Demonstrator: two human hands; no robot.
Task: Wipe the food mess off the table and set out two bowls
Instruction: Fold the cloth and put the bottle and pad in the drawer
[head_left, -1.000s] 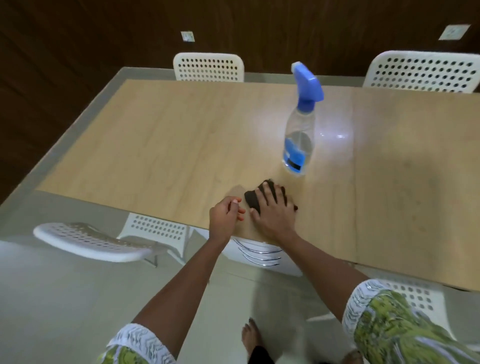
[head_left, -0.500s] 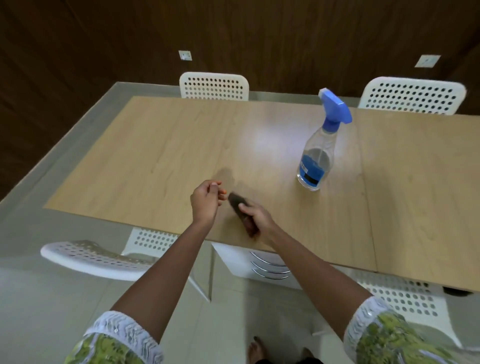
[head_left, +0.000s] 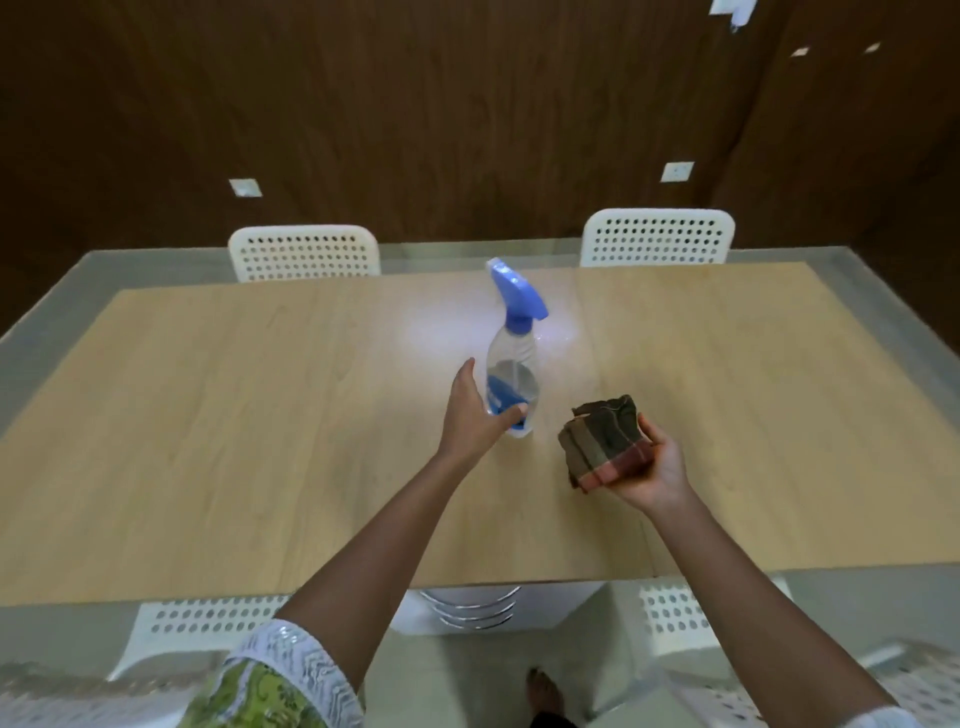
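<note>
A clear spray bottle (head_left: 511, 364) with a blue trigger head stands upright near the middle of the wooden table (head_left: 234, 441). My left hand (head_left: 475, 415) wraps the bottle's lower body, thumb across its front and fingers behind it. My right hand (head_left: 657, 467) is raised palm-up over the table to the right of the bottle and grips a folded dark brown cloth (head_left: 602, 441) with a reddish edge. No bowls are in view.
Two white perforated chairs (head_left: 304, 252) (head_left: 657, 236) stand at the table's far side. More white chairs (head_left: 197, 623) sit tucked under the near edge. A dark wood wall rises behind. My bare foot (head_left: 543, 691) shows on the pale floor.
My right hand lifted the cloth off the table and turned palm-up to the right. My left hand moved forward from the near edge onto the spray bottle. The view swung to face the table squarely.
</note>
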